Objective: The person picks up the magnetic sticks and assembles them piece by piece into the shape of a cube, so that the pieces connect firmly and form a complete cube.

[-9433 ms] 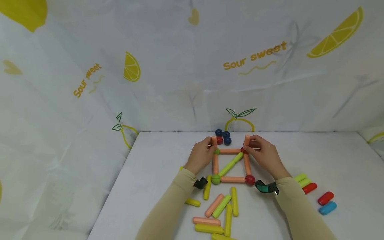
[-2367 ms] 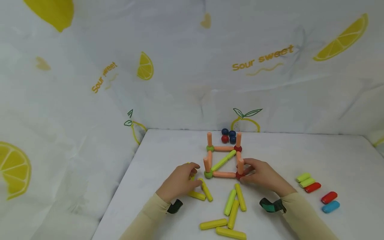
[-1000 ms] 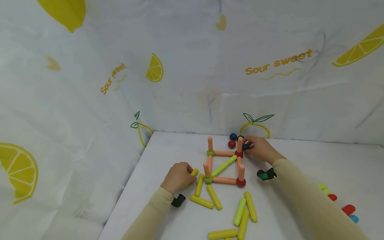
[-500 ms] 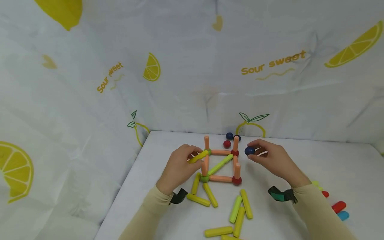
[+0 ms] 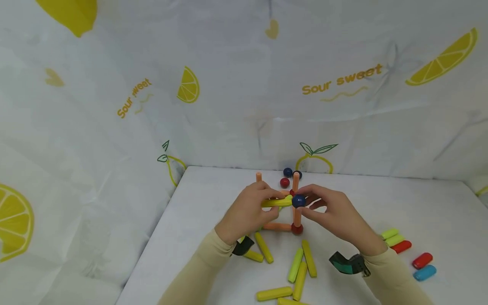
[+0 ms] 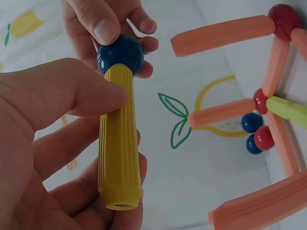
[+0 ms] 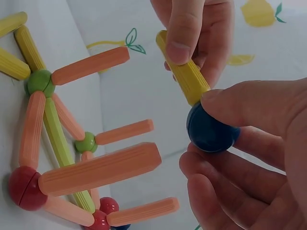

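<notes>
Above the desk (image 5: pixel 411 203), my left hand (image 5: pixel 248 210) is pinching a yellow rod (image 6: pixel 120 148) while my right hand (image 5: pixel 337 210) is gripping a blue ball (image 5: pixel 299 201); the two are touching, and orange rods (image 7: pixel 91 66) are standing nearby.

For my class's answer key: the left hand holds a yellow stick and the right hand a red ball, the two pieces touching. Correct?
No: the right hand holds a blue ball, not a red one, as the right wrist view shows. The rest stands.
</notes>
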Motion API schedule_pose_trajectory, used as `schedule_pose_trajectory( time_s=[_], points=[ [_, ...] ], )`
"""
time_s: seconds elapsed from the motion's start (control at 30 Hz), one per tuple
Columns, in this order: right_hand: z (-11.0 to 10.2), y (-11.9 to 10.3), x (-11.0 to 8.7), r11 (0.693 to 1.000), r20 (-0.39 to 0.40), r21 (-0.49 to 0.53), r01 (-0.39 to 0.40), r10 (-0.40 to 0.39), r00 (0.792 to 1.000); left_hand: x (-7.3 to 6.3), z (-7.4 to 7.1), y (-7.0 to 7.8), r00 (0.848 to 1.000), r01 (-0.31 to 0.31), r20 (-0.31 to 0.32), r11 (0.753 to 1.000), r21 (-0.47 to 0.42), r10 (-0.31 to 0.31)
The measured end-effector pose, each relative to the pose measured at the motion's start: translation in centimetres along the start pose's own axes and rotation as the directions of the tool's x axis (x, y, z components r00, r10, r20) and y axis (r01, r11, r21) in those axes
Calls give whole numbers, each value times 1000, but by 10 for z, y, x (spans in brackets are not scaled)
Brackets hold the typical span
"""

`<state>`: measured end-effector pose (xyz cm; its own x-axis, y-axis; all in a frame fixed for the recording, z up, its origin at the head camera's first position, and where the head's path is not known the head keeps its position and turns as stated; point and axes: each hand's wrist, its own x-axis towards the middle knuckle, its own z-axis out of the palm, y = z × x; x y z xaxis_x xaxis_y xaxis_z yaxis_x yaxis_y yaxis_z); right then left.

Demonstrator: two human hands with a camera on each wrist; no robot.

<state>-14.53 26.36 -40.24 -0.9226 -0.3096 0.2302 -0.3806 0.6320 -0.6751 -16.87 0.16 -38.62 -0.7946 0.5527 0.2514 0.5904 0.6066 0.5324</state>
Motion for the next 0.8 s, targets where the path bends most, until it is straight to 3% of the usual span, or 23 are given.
schedule_pose_trajectory(
  time_s=[0.3,0.4,0.47,0.63,0.73,0.8],
  points=[
    [6,2,-1,1000,-24,21,5,-5,1000,8,-1,6,997,-80,26,995,53,79],
    [7,4,-1,1000,-46,17,8,-7,999,10,-2,6,996,-86,30,996,36,85],
    [7,5,-2,1000,-53,22,-4,5,999,10,-6,2,996,-91,-2,996,0,91],
    [3,9,-4,999,-71,30,-46,48,996,8,-22,-19,989,-51,-142,993,-105,36],
    [0,10,-6,997,-78,25,-71,72,994,10,-24,-38,982,23,-179,987,-161,-52],
    [-1,11,-7,996,-80,26,-81,83,993,11,-21,-52,974,118,-170,974,-195,-151]
  ],
)
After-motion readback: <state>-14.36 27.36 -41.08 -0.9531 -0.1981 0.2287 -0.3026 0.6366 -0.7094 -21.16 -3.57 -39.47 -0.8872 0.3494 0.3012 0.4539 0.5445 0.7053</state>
